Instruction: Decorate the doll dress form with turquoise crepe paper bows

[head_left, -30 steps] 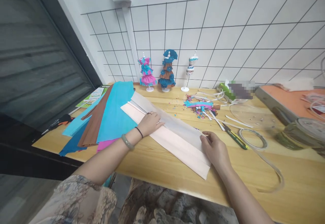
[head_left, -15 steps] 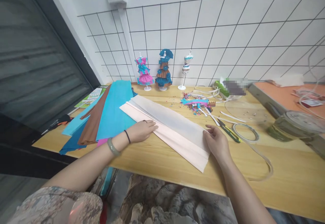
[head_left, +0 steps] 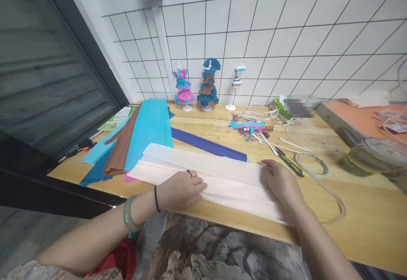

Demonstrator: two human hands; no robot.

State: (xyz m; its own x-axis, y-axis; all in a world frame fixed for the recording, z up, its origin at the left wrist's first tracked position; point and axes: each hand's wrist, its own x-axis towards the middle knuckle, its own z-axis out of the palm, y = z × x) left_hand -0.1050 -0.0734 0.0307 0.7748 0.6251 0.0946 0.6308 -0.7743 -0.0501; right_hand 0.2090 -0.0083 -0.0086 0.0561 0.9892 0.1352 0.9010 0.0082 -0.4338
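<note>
A long, folded sheet of pale pink crepe paper (head_left: 235, 187) lies slantwise near the table's front edge, its left end over the blue paper. My left hand (head_left: 182, 189) grips its front edge left of the middle, fingers on top and the thumb hidden. At the right end, my right hand (head_left: 281, 182) has its fingers bent around the paper, and the palm covers that corner. Just behind the sheet lies a narrow dark blue-violet strip (head_left: 210, 144), partly covered by it.
Blue crepe paper (head_left: 149, 131) and brown crepe paper (head_left: 119, 153) lie at left. Behind stand a pink dress form (head_left: 184, 89), a brown-and-teal one (head_left: 208, 87) and a slim one (head_left: 235, 85). Paper scraps (head_left: 251, 129), a utility knife (head_left: 291, 163), tape roll (head_left: 311, 164) and jar (head_left: 369, 157) lie right.
The pale pink paper has come toward me and turned closer to level, uncovering the dark blue-violet strip. My left hand has shifted along to the front edge; my right stays at the right end.
</note>
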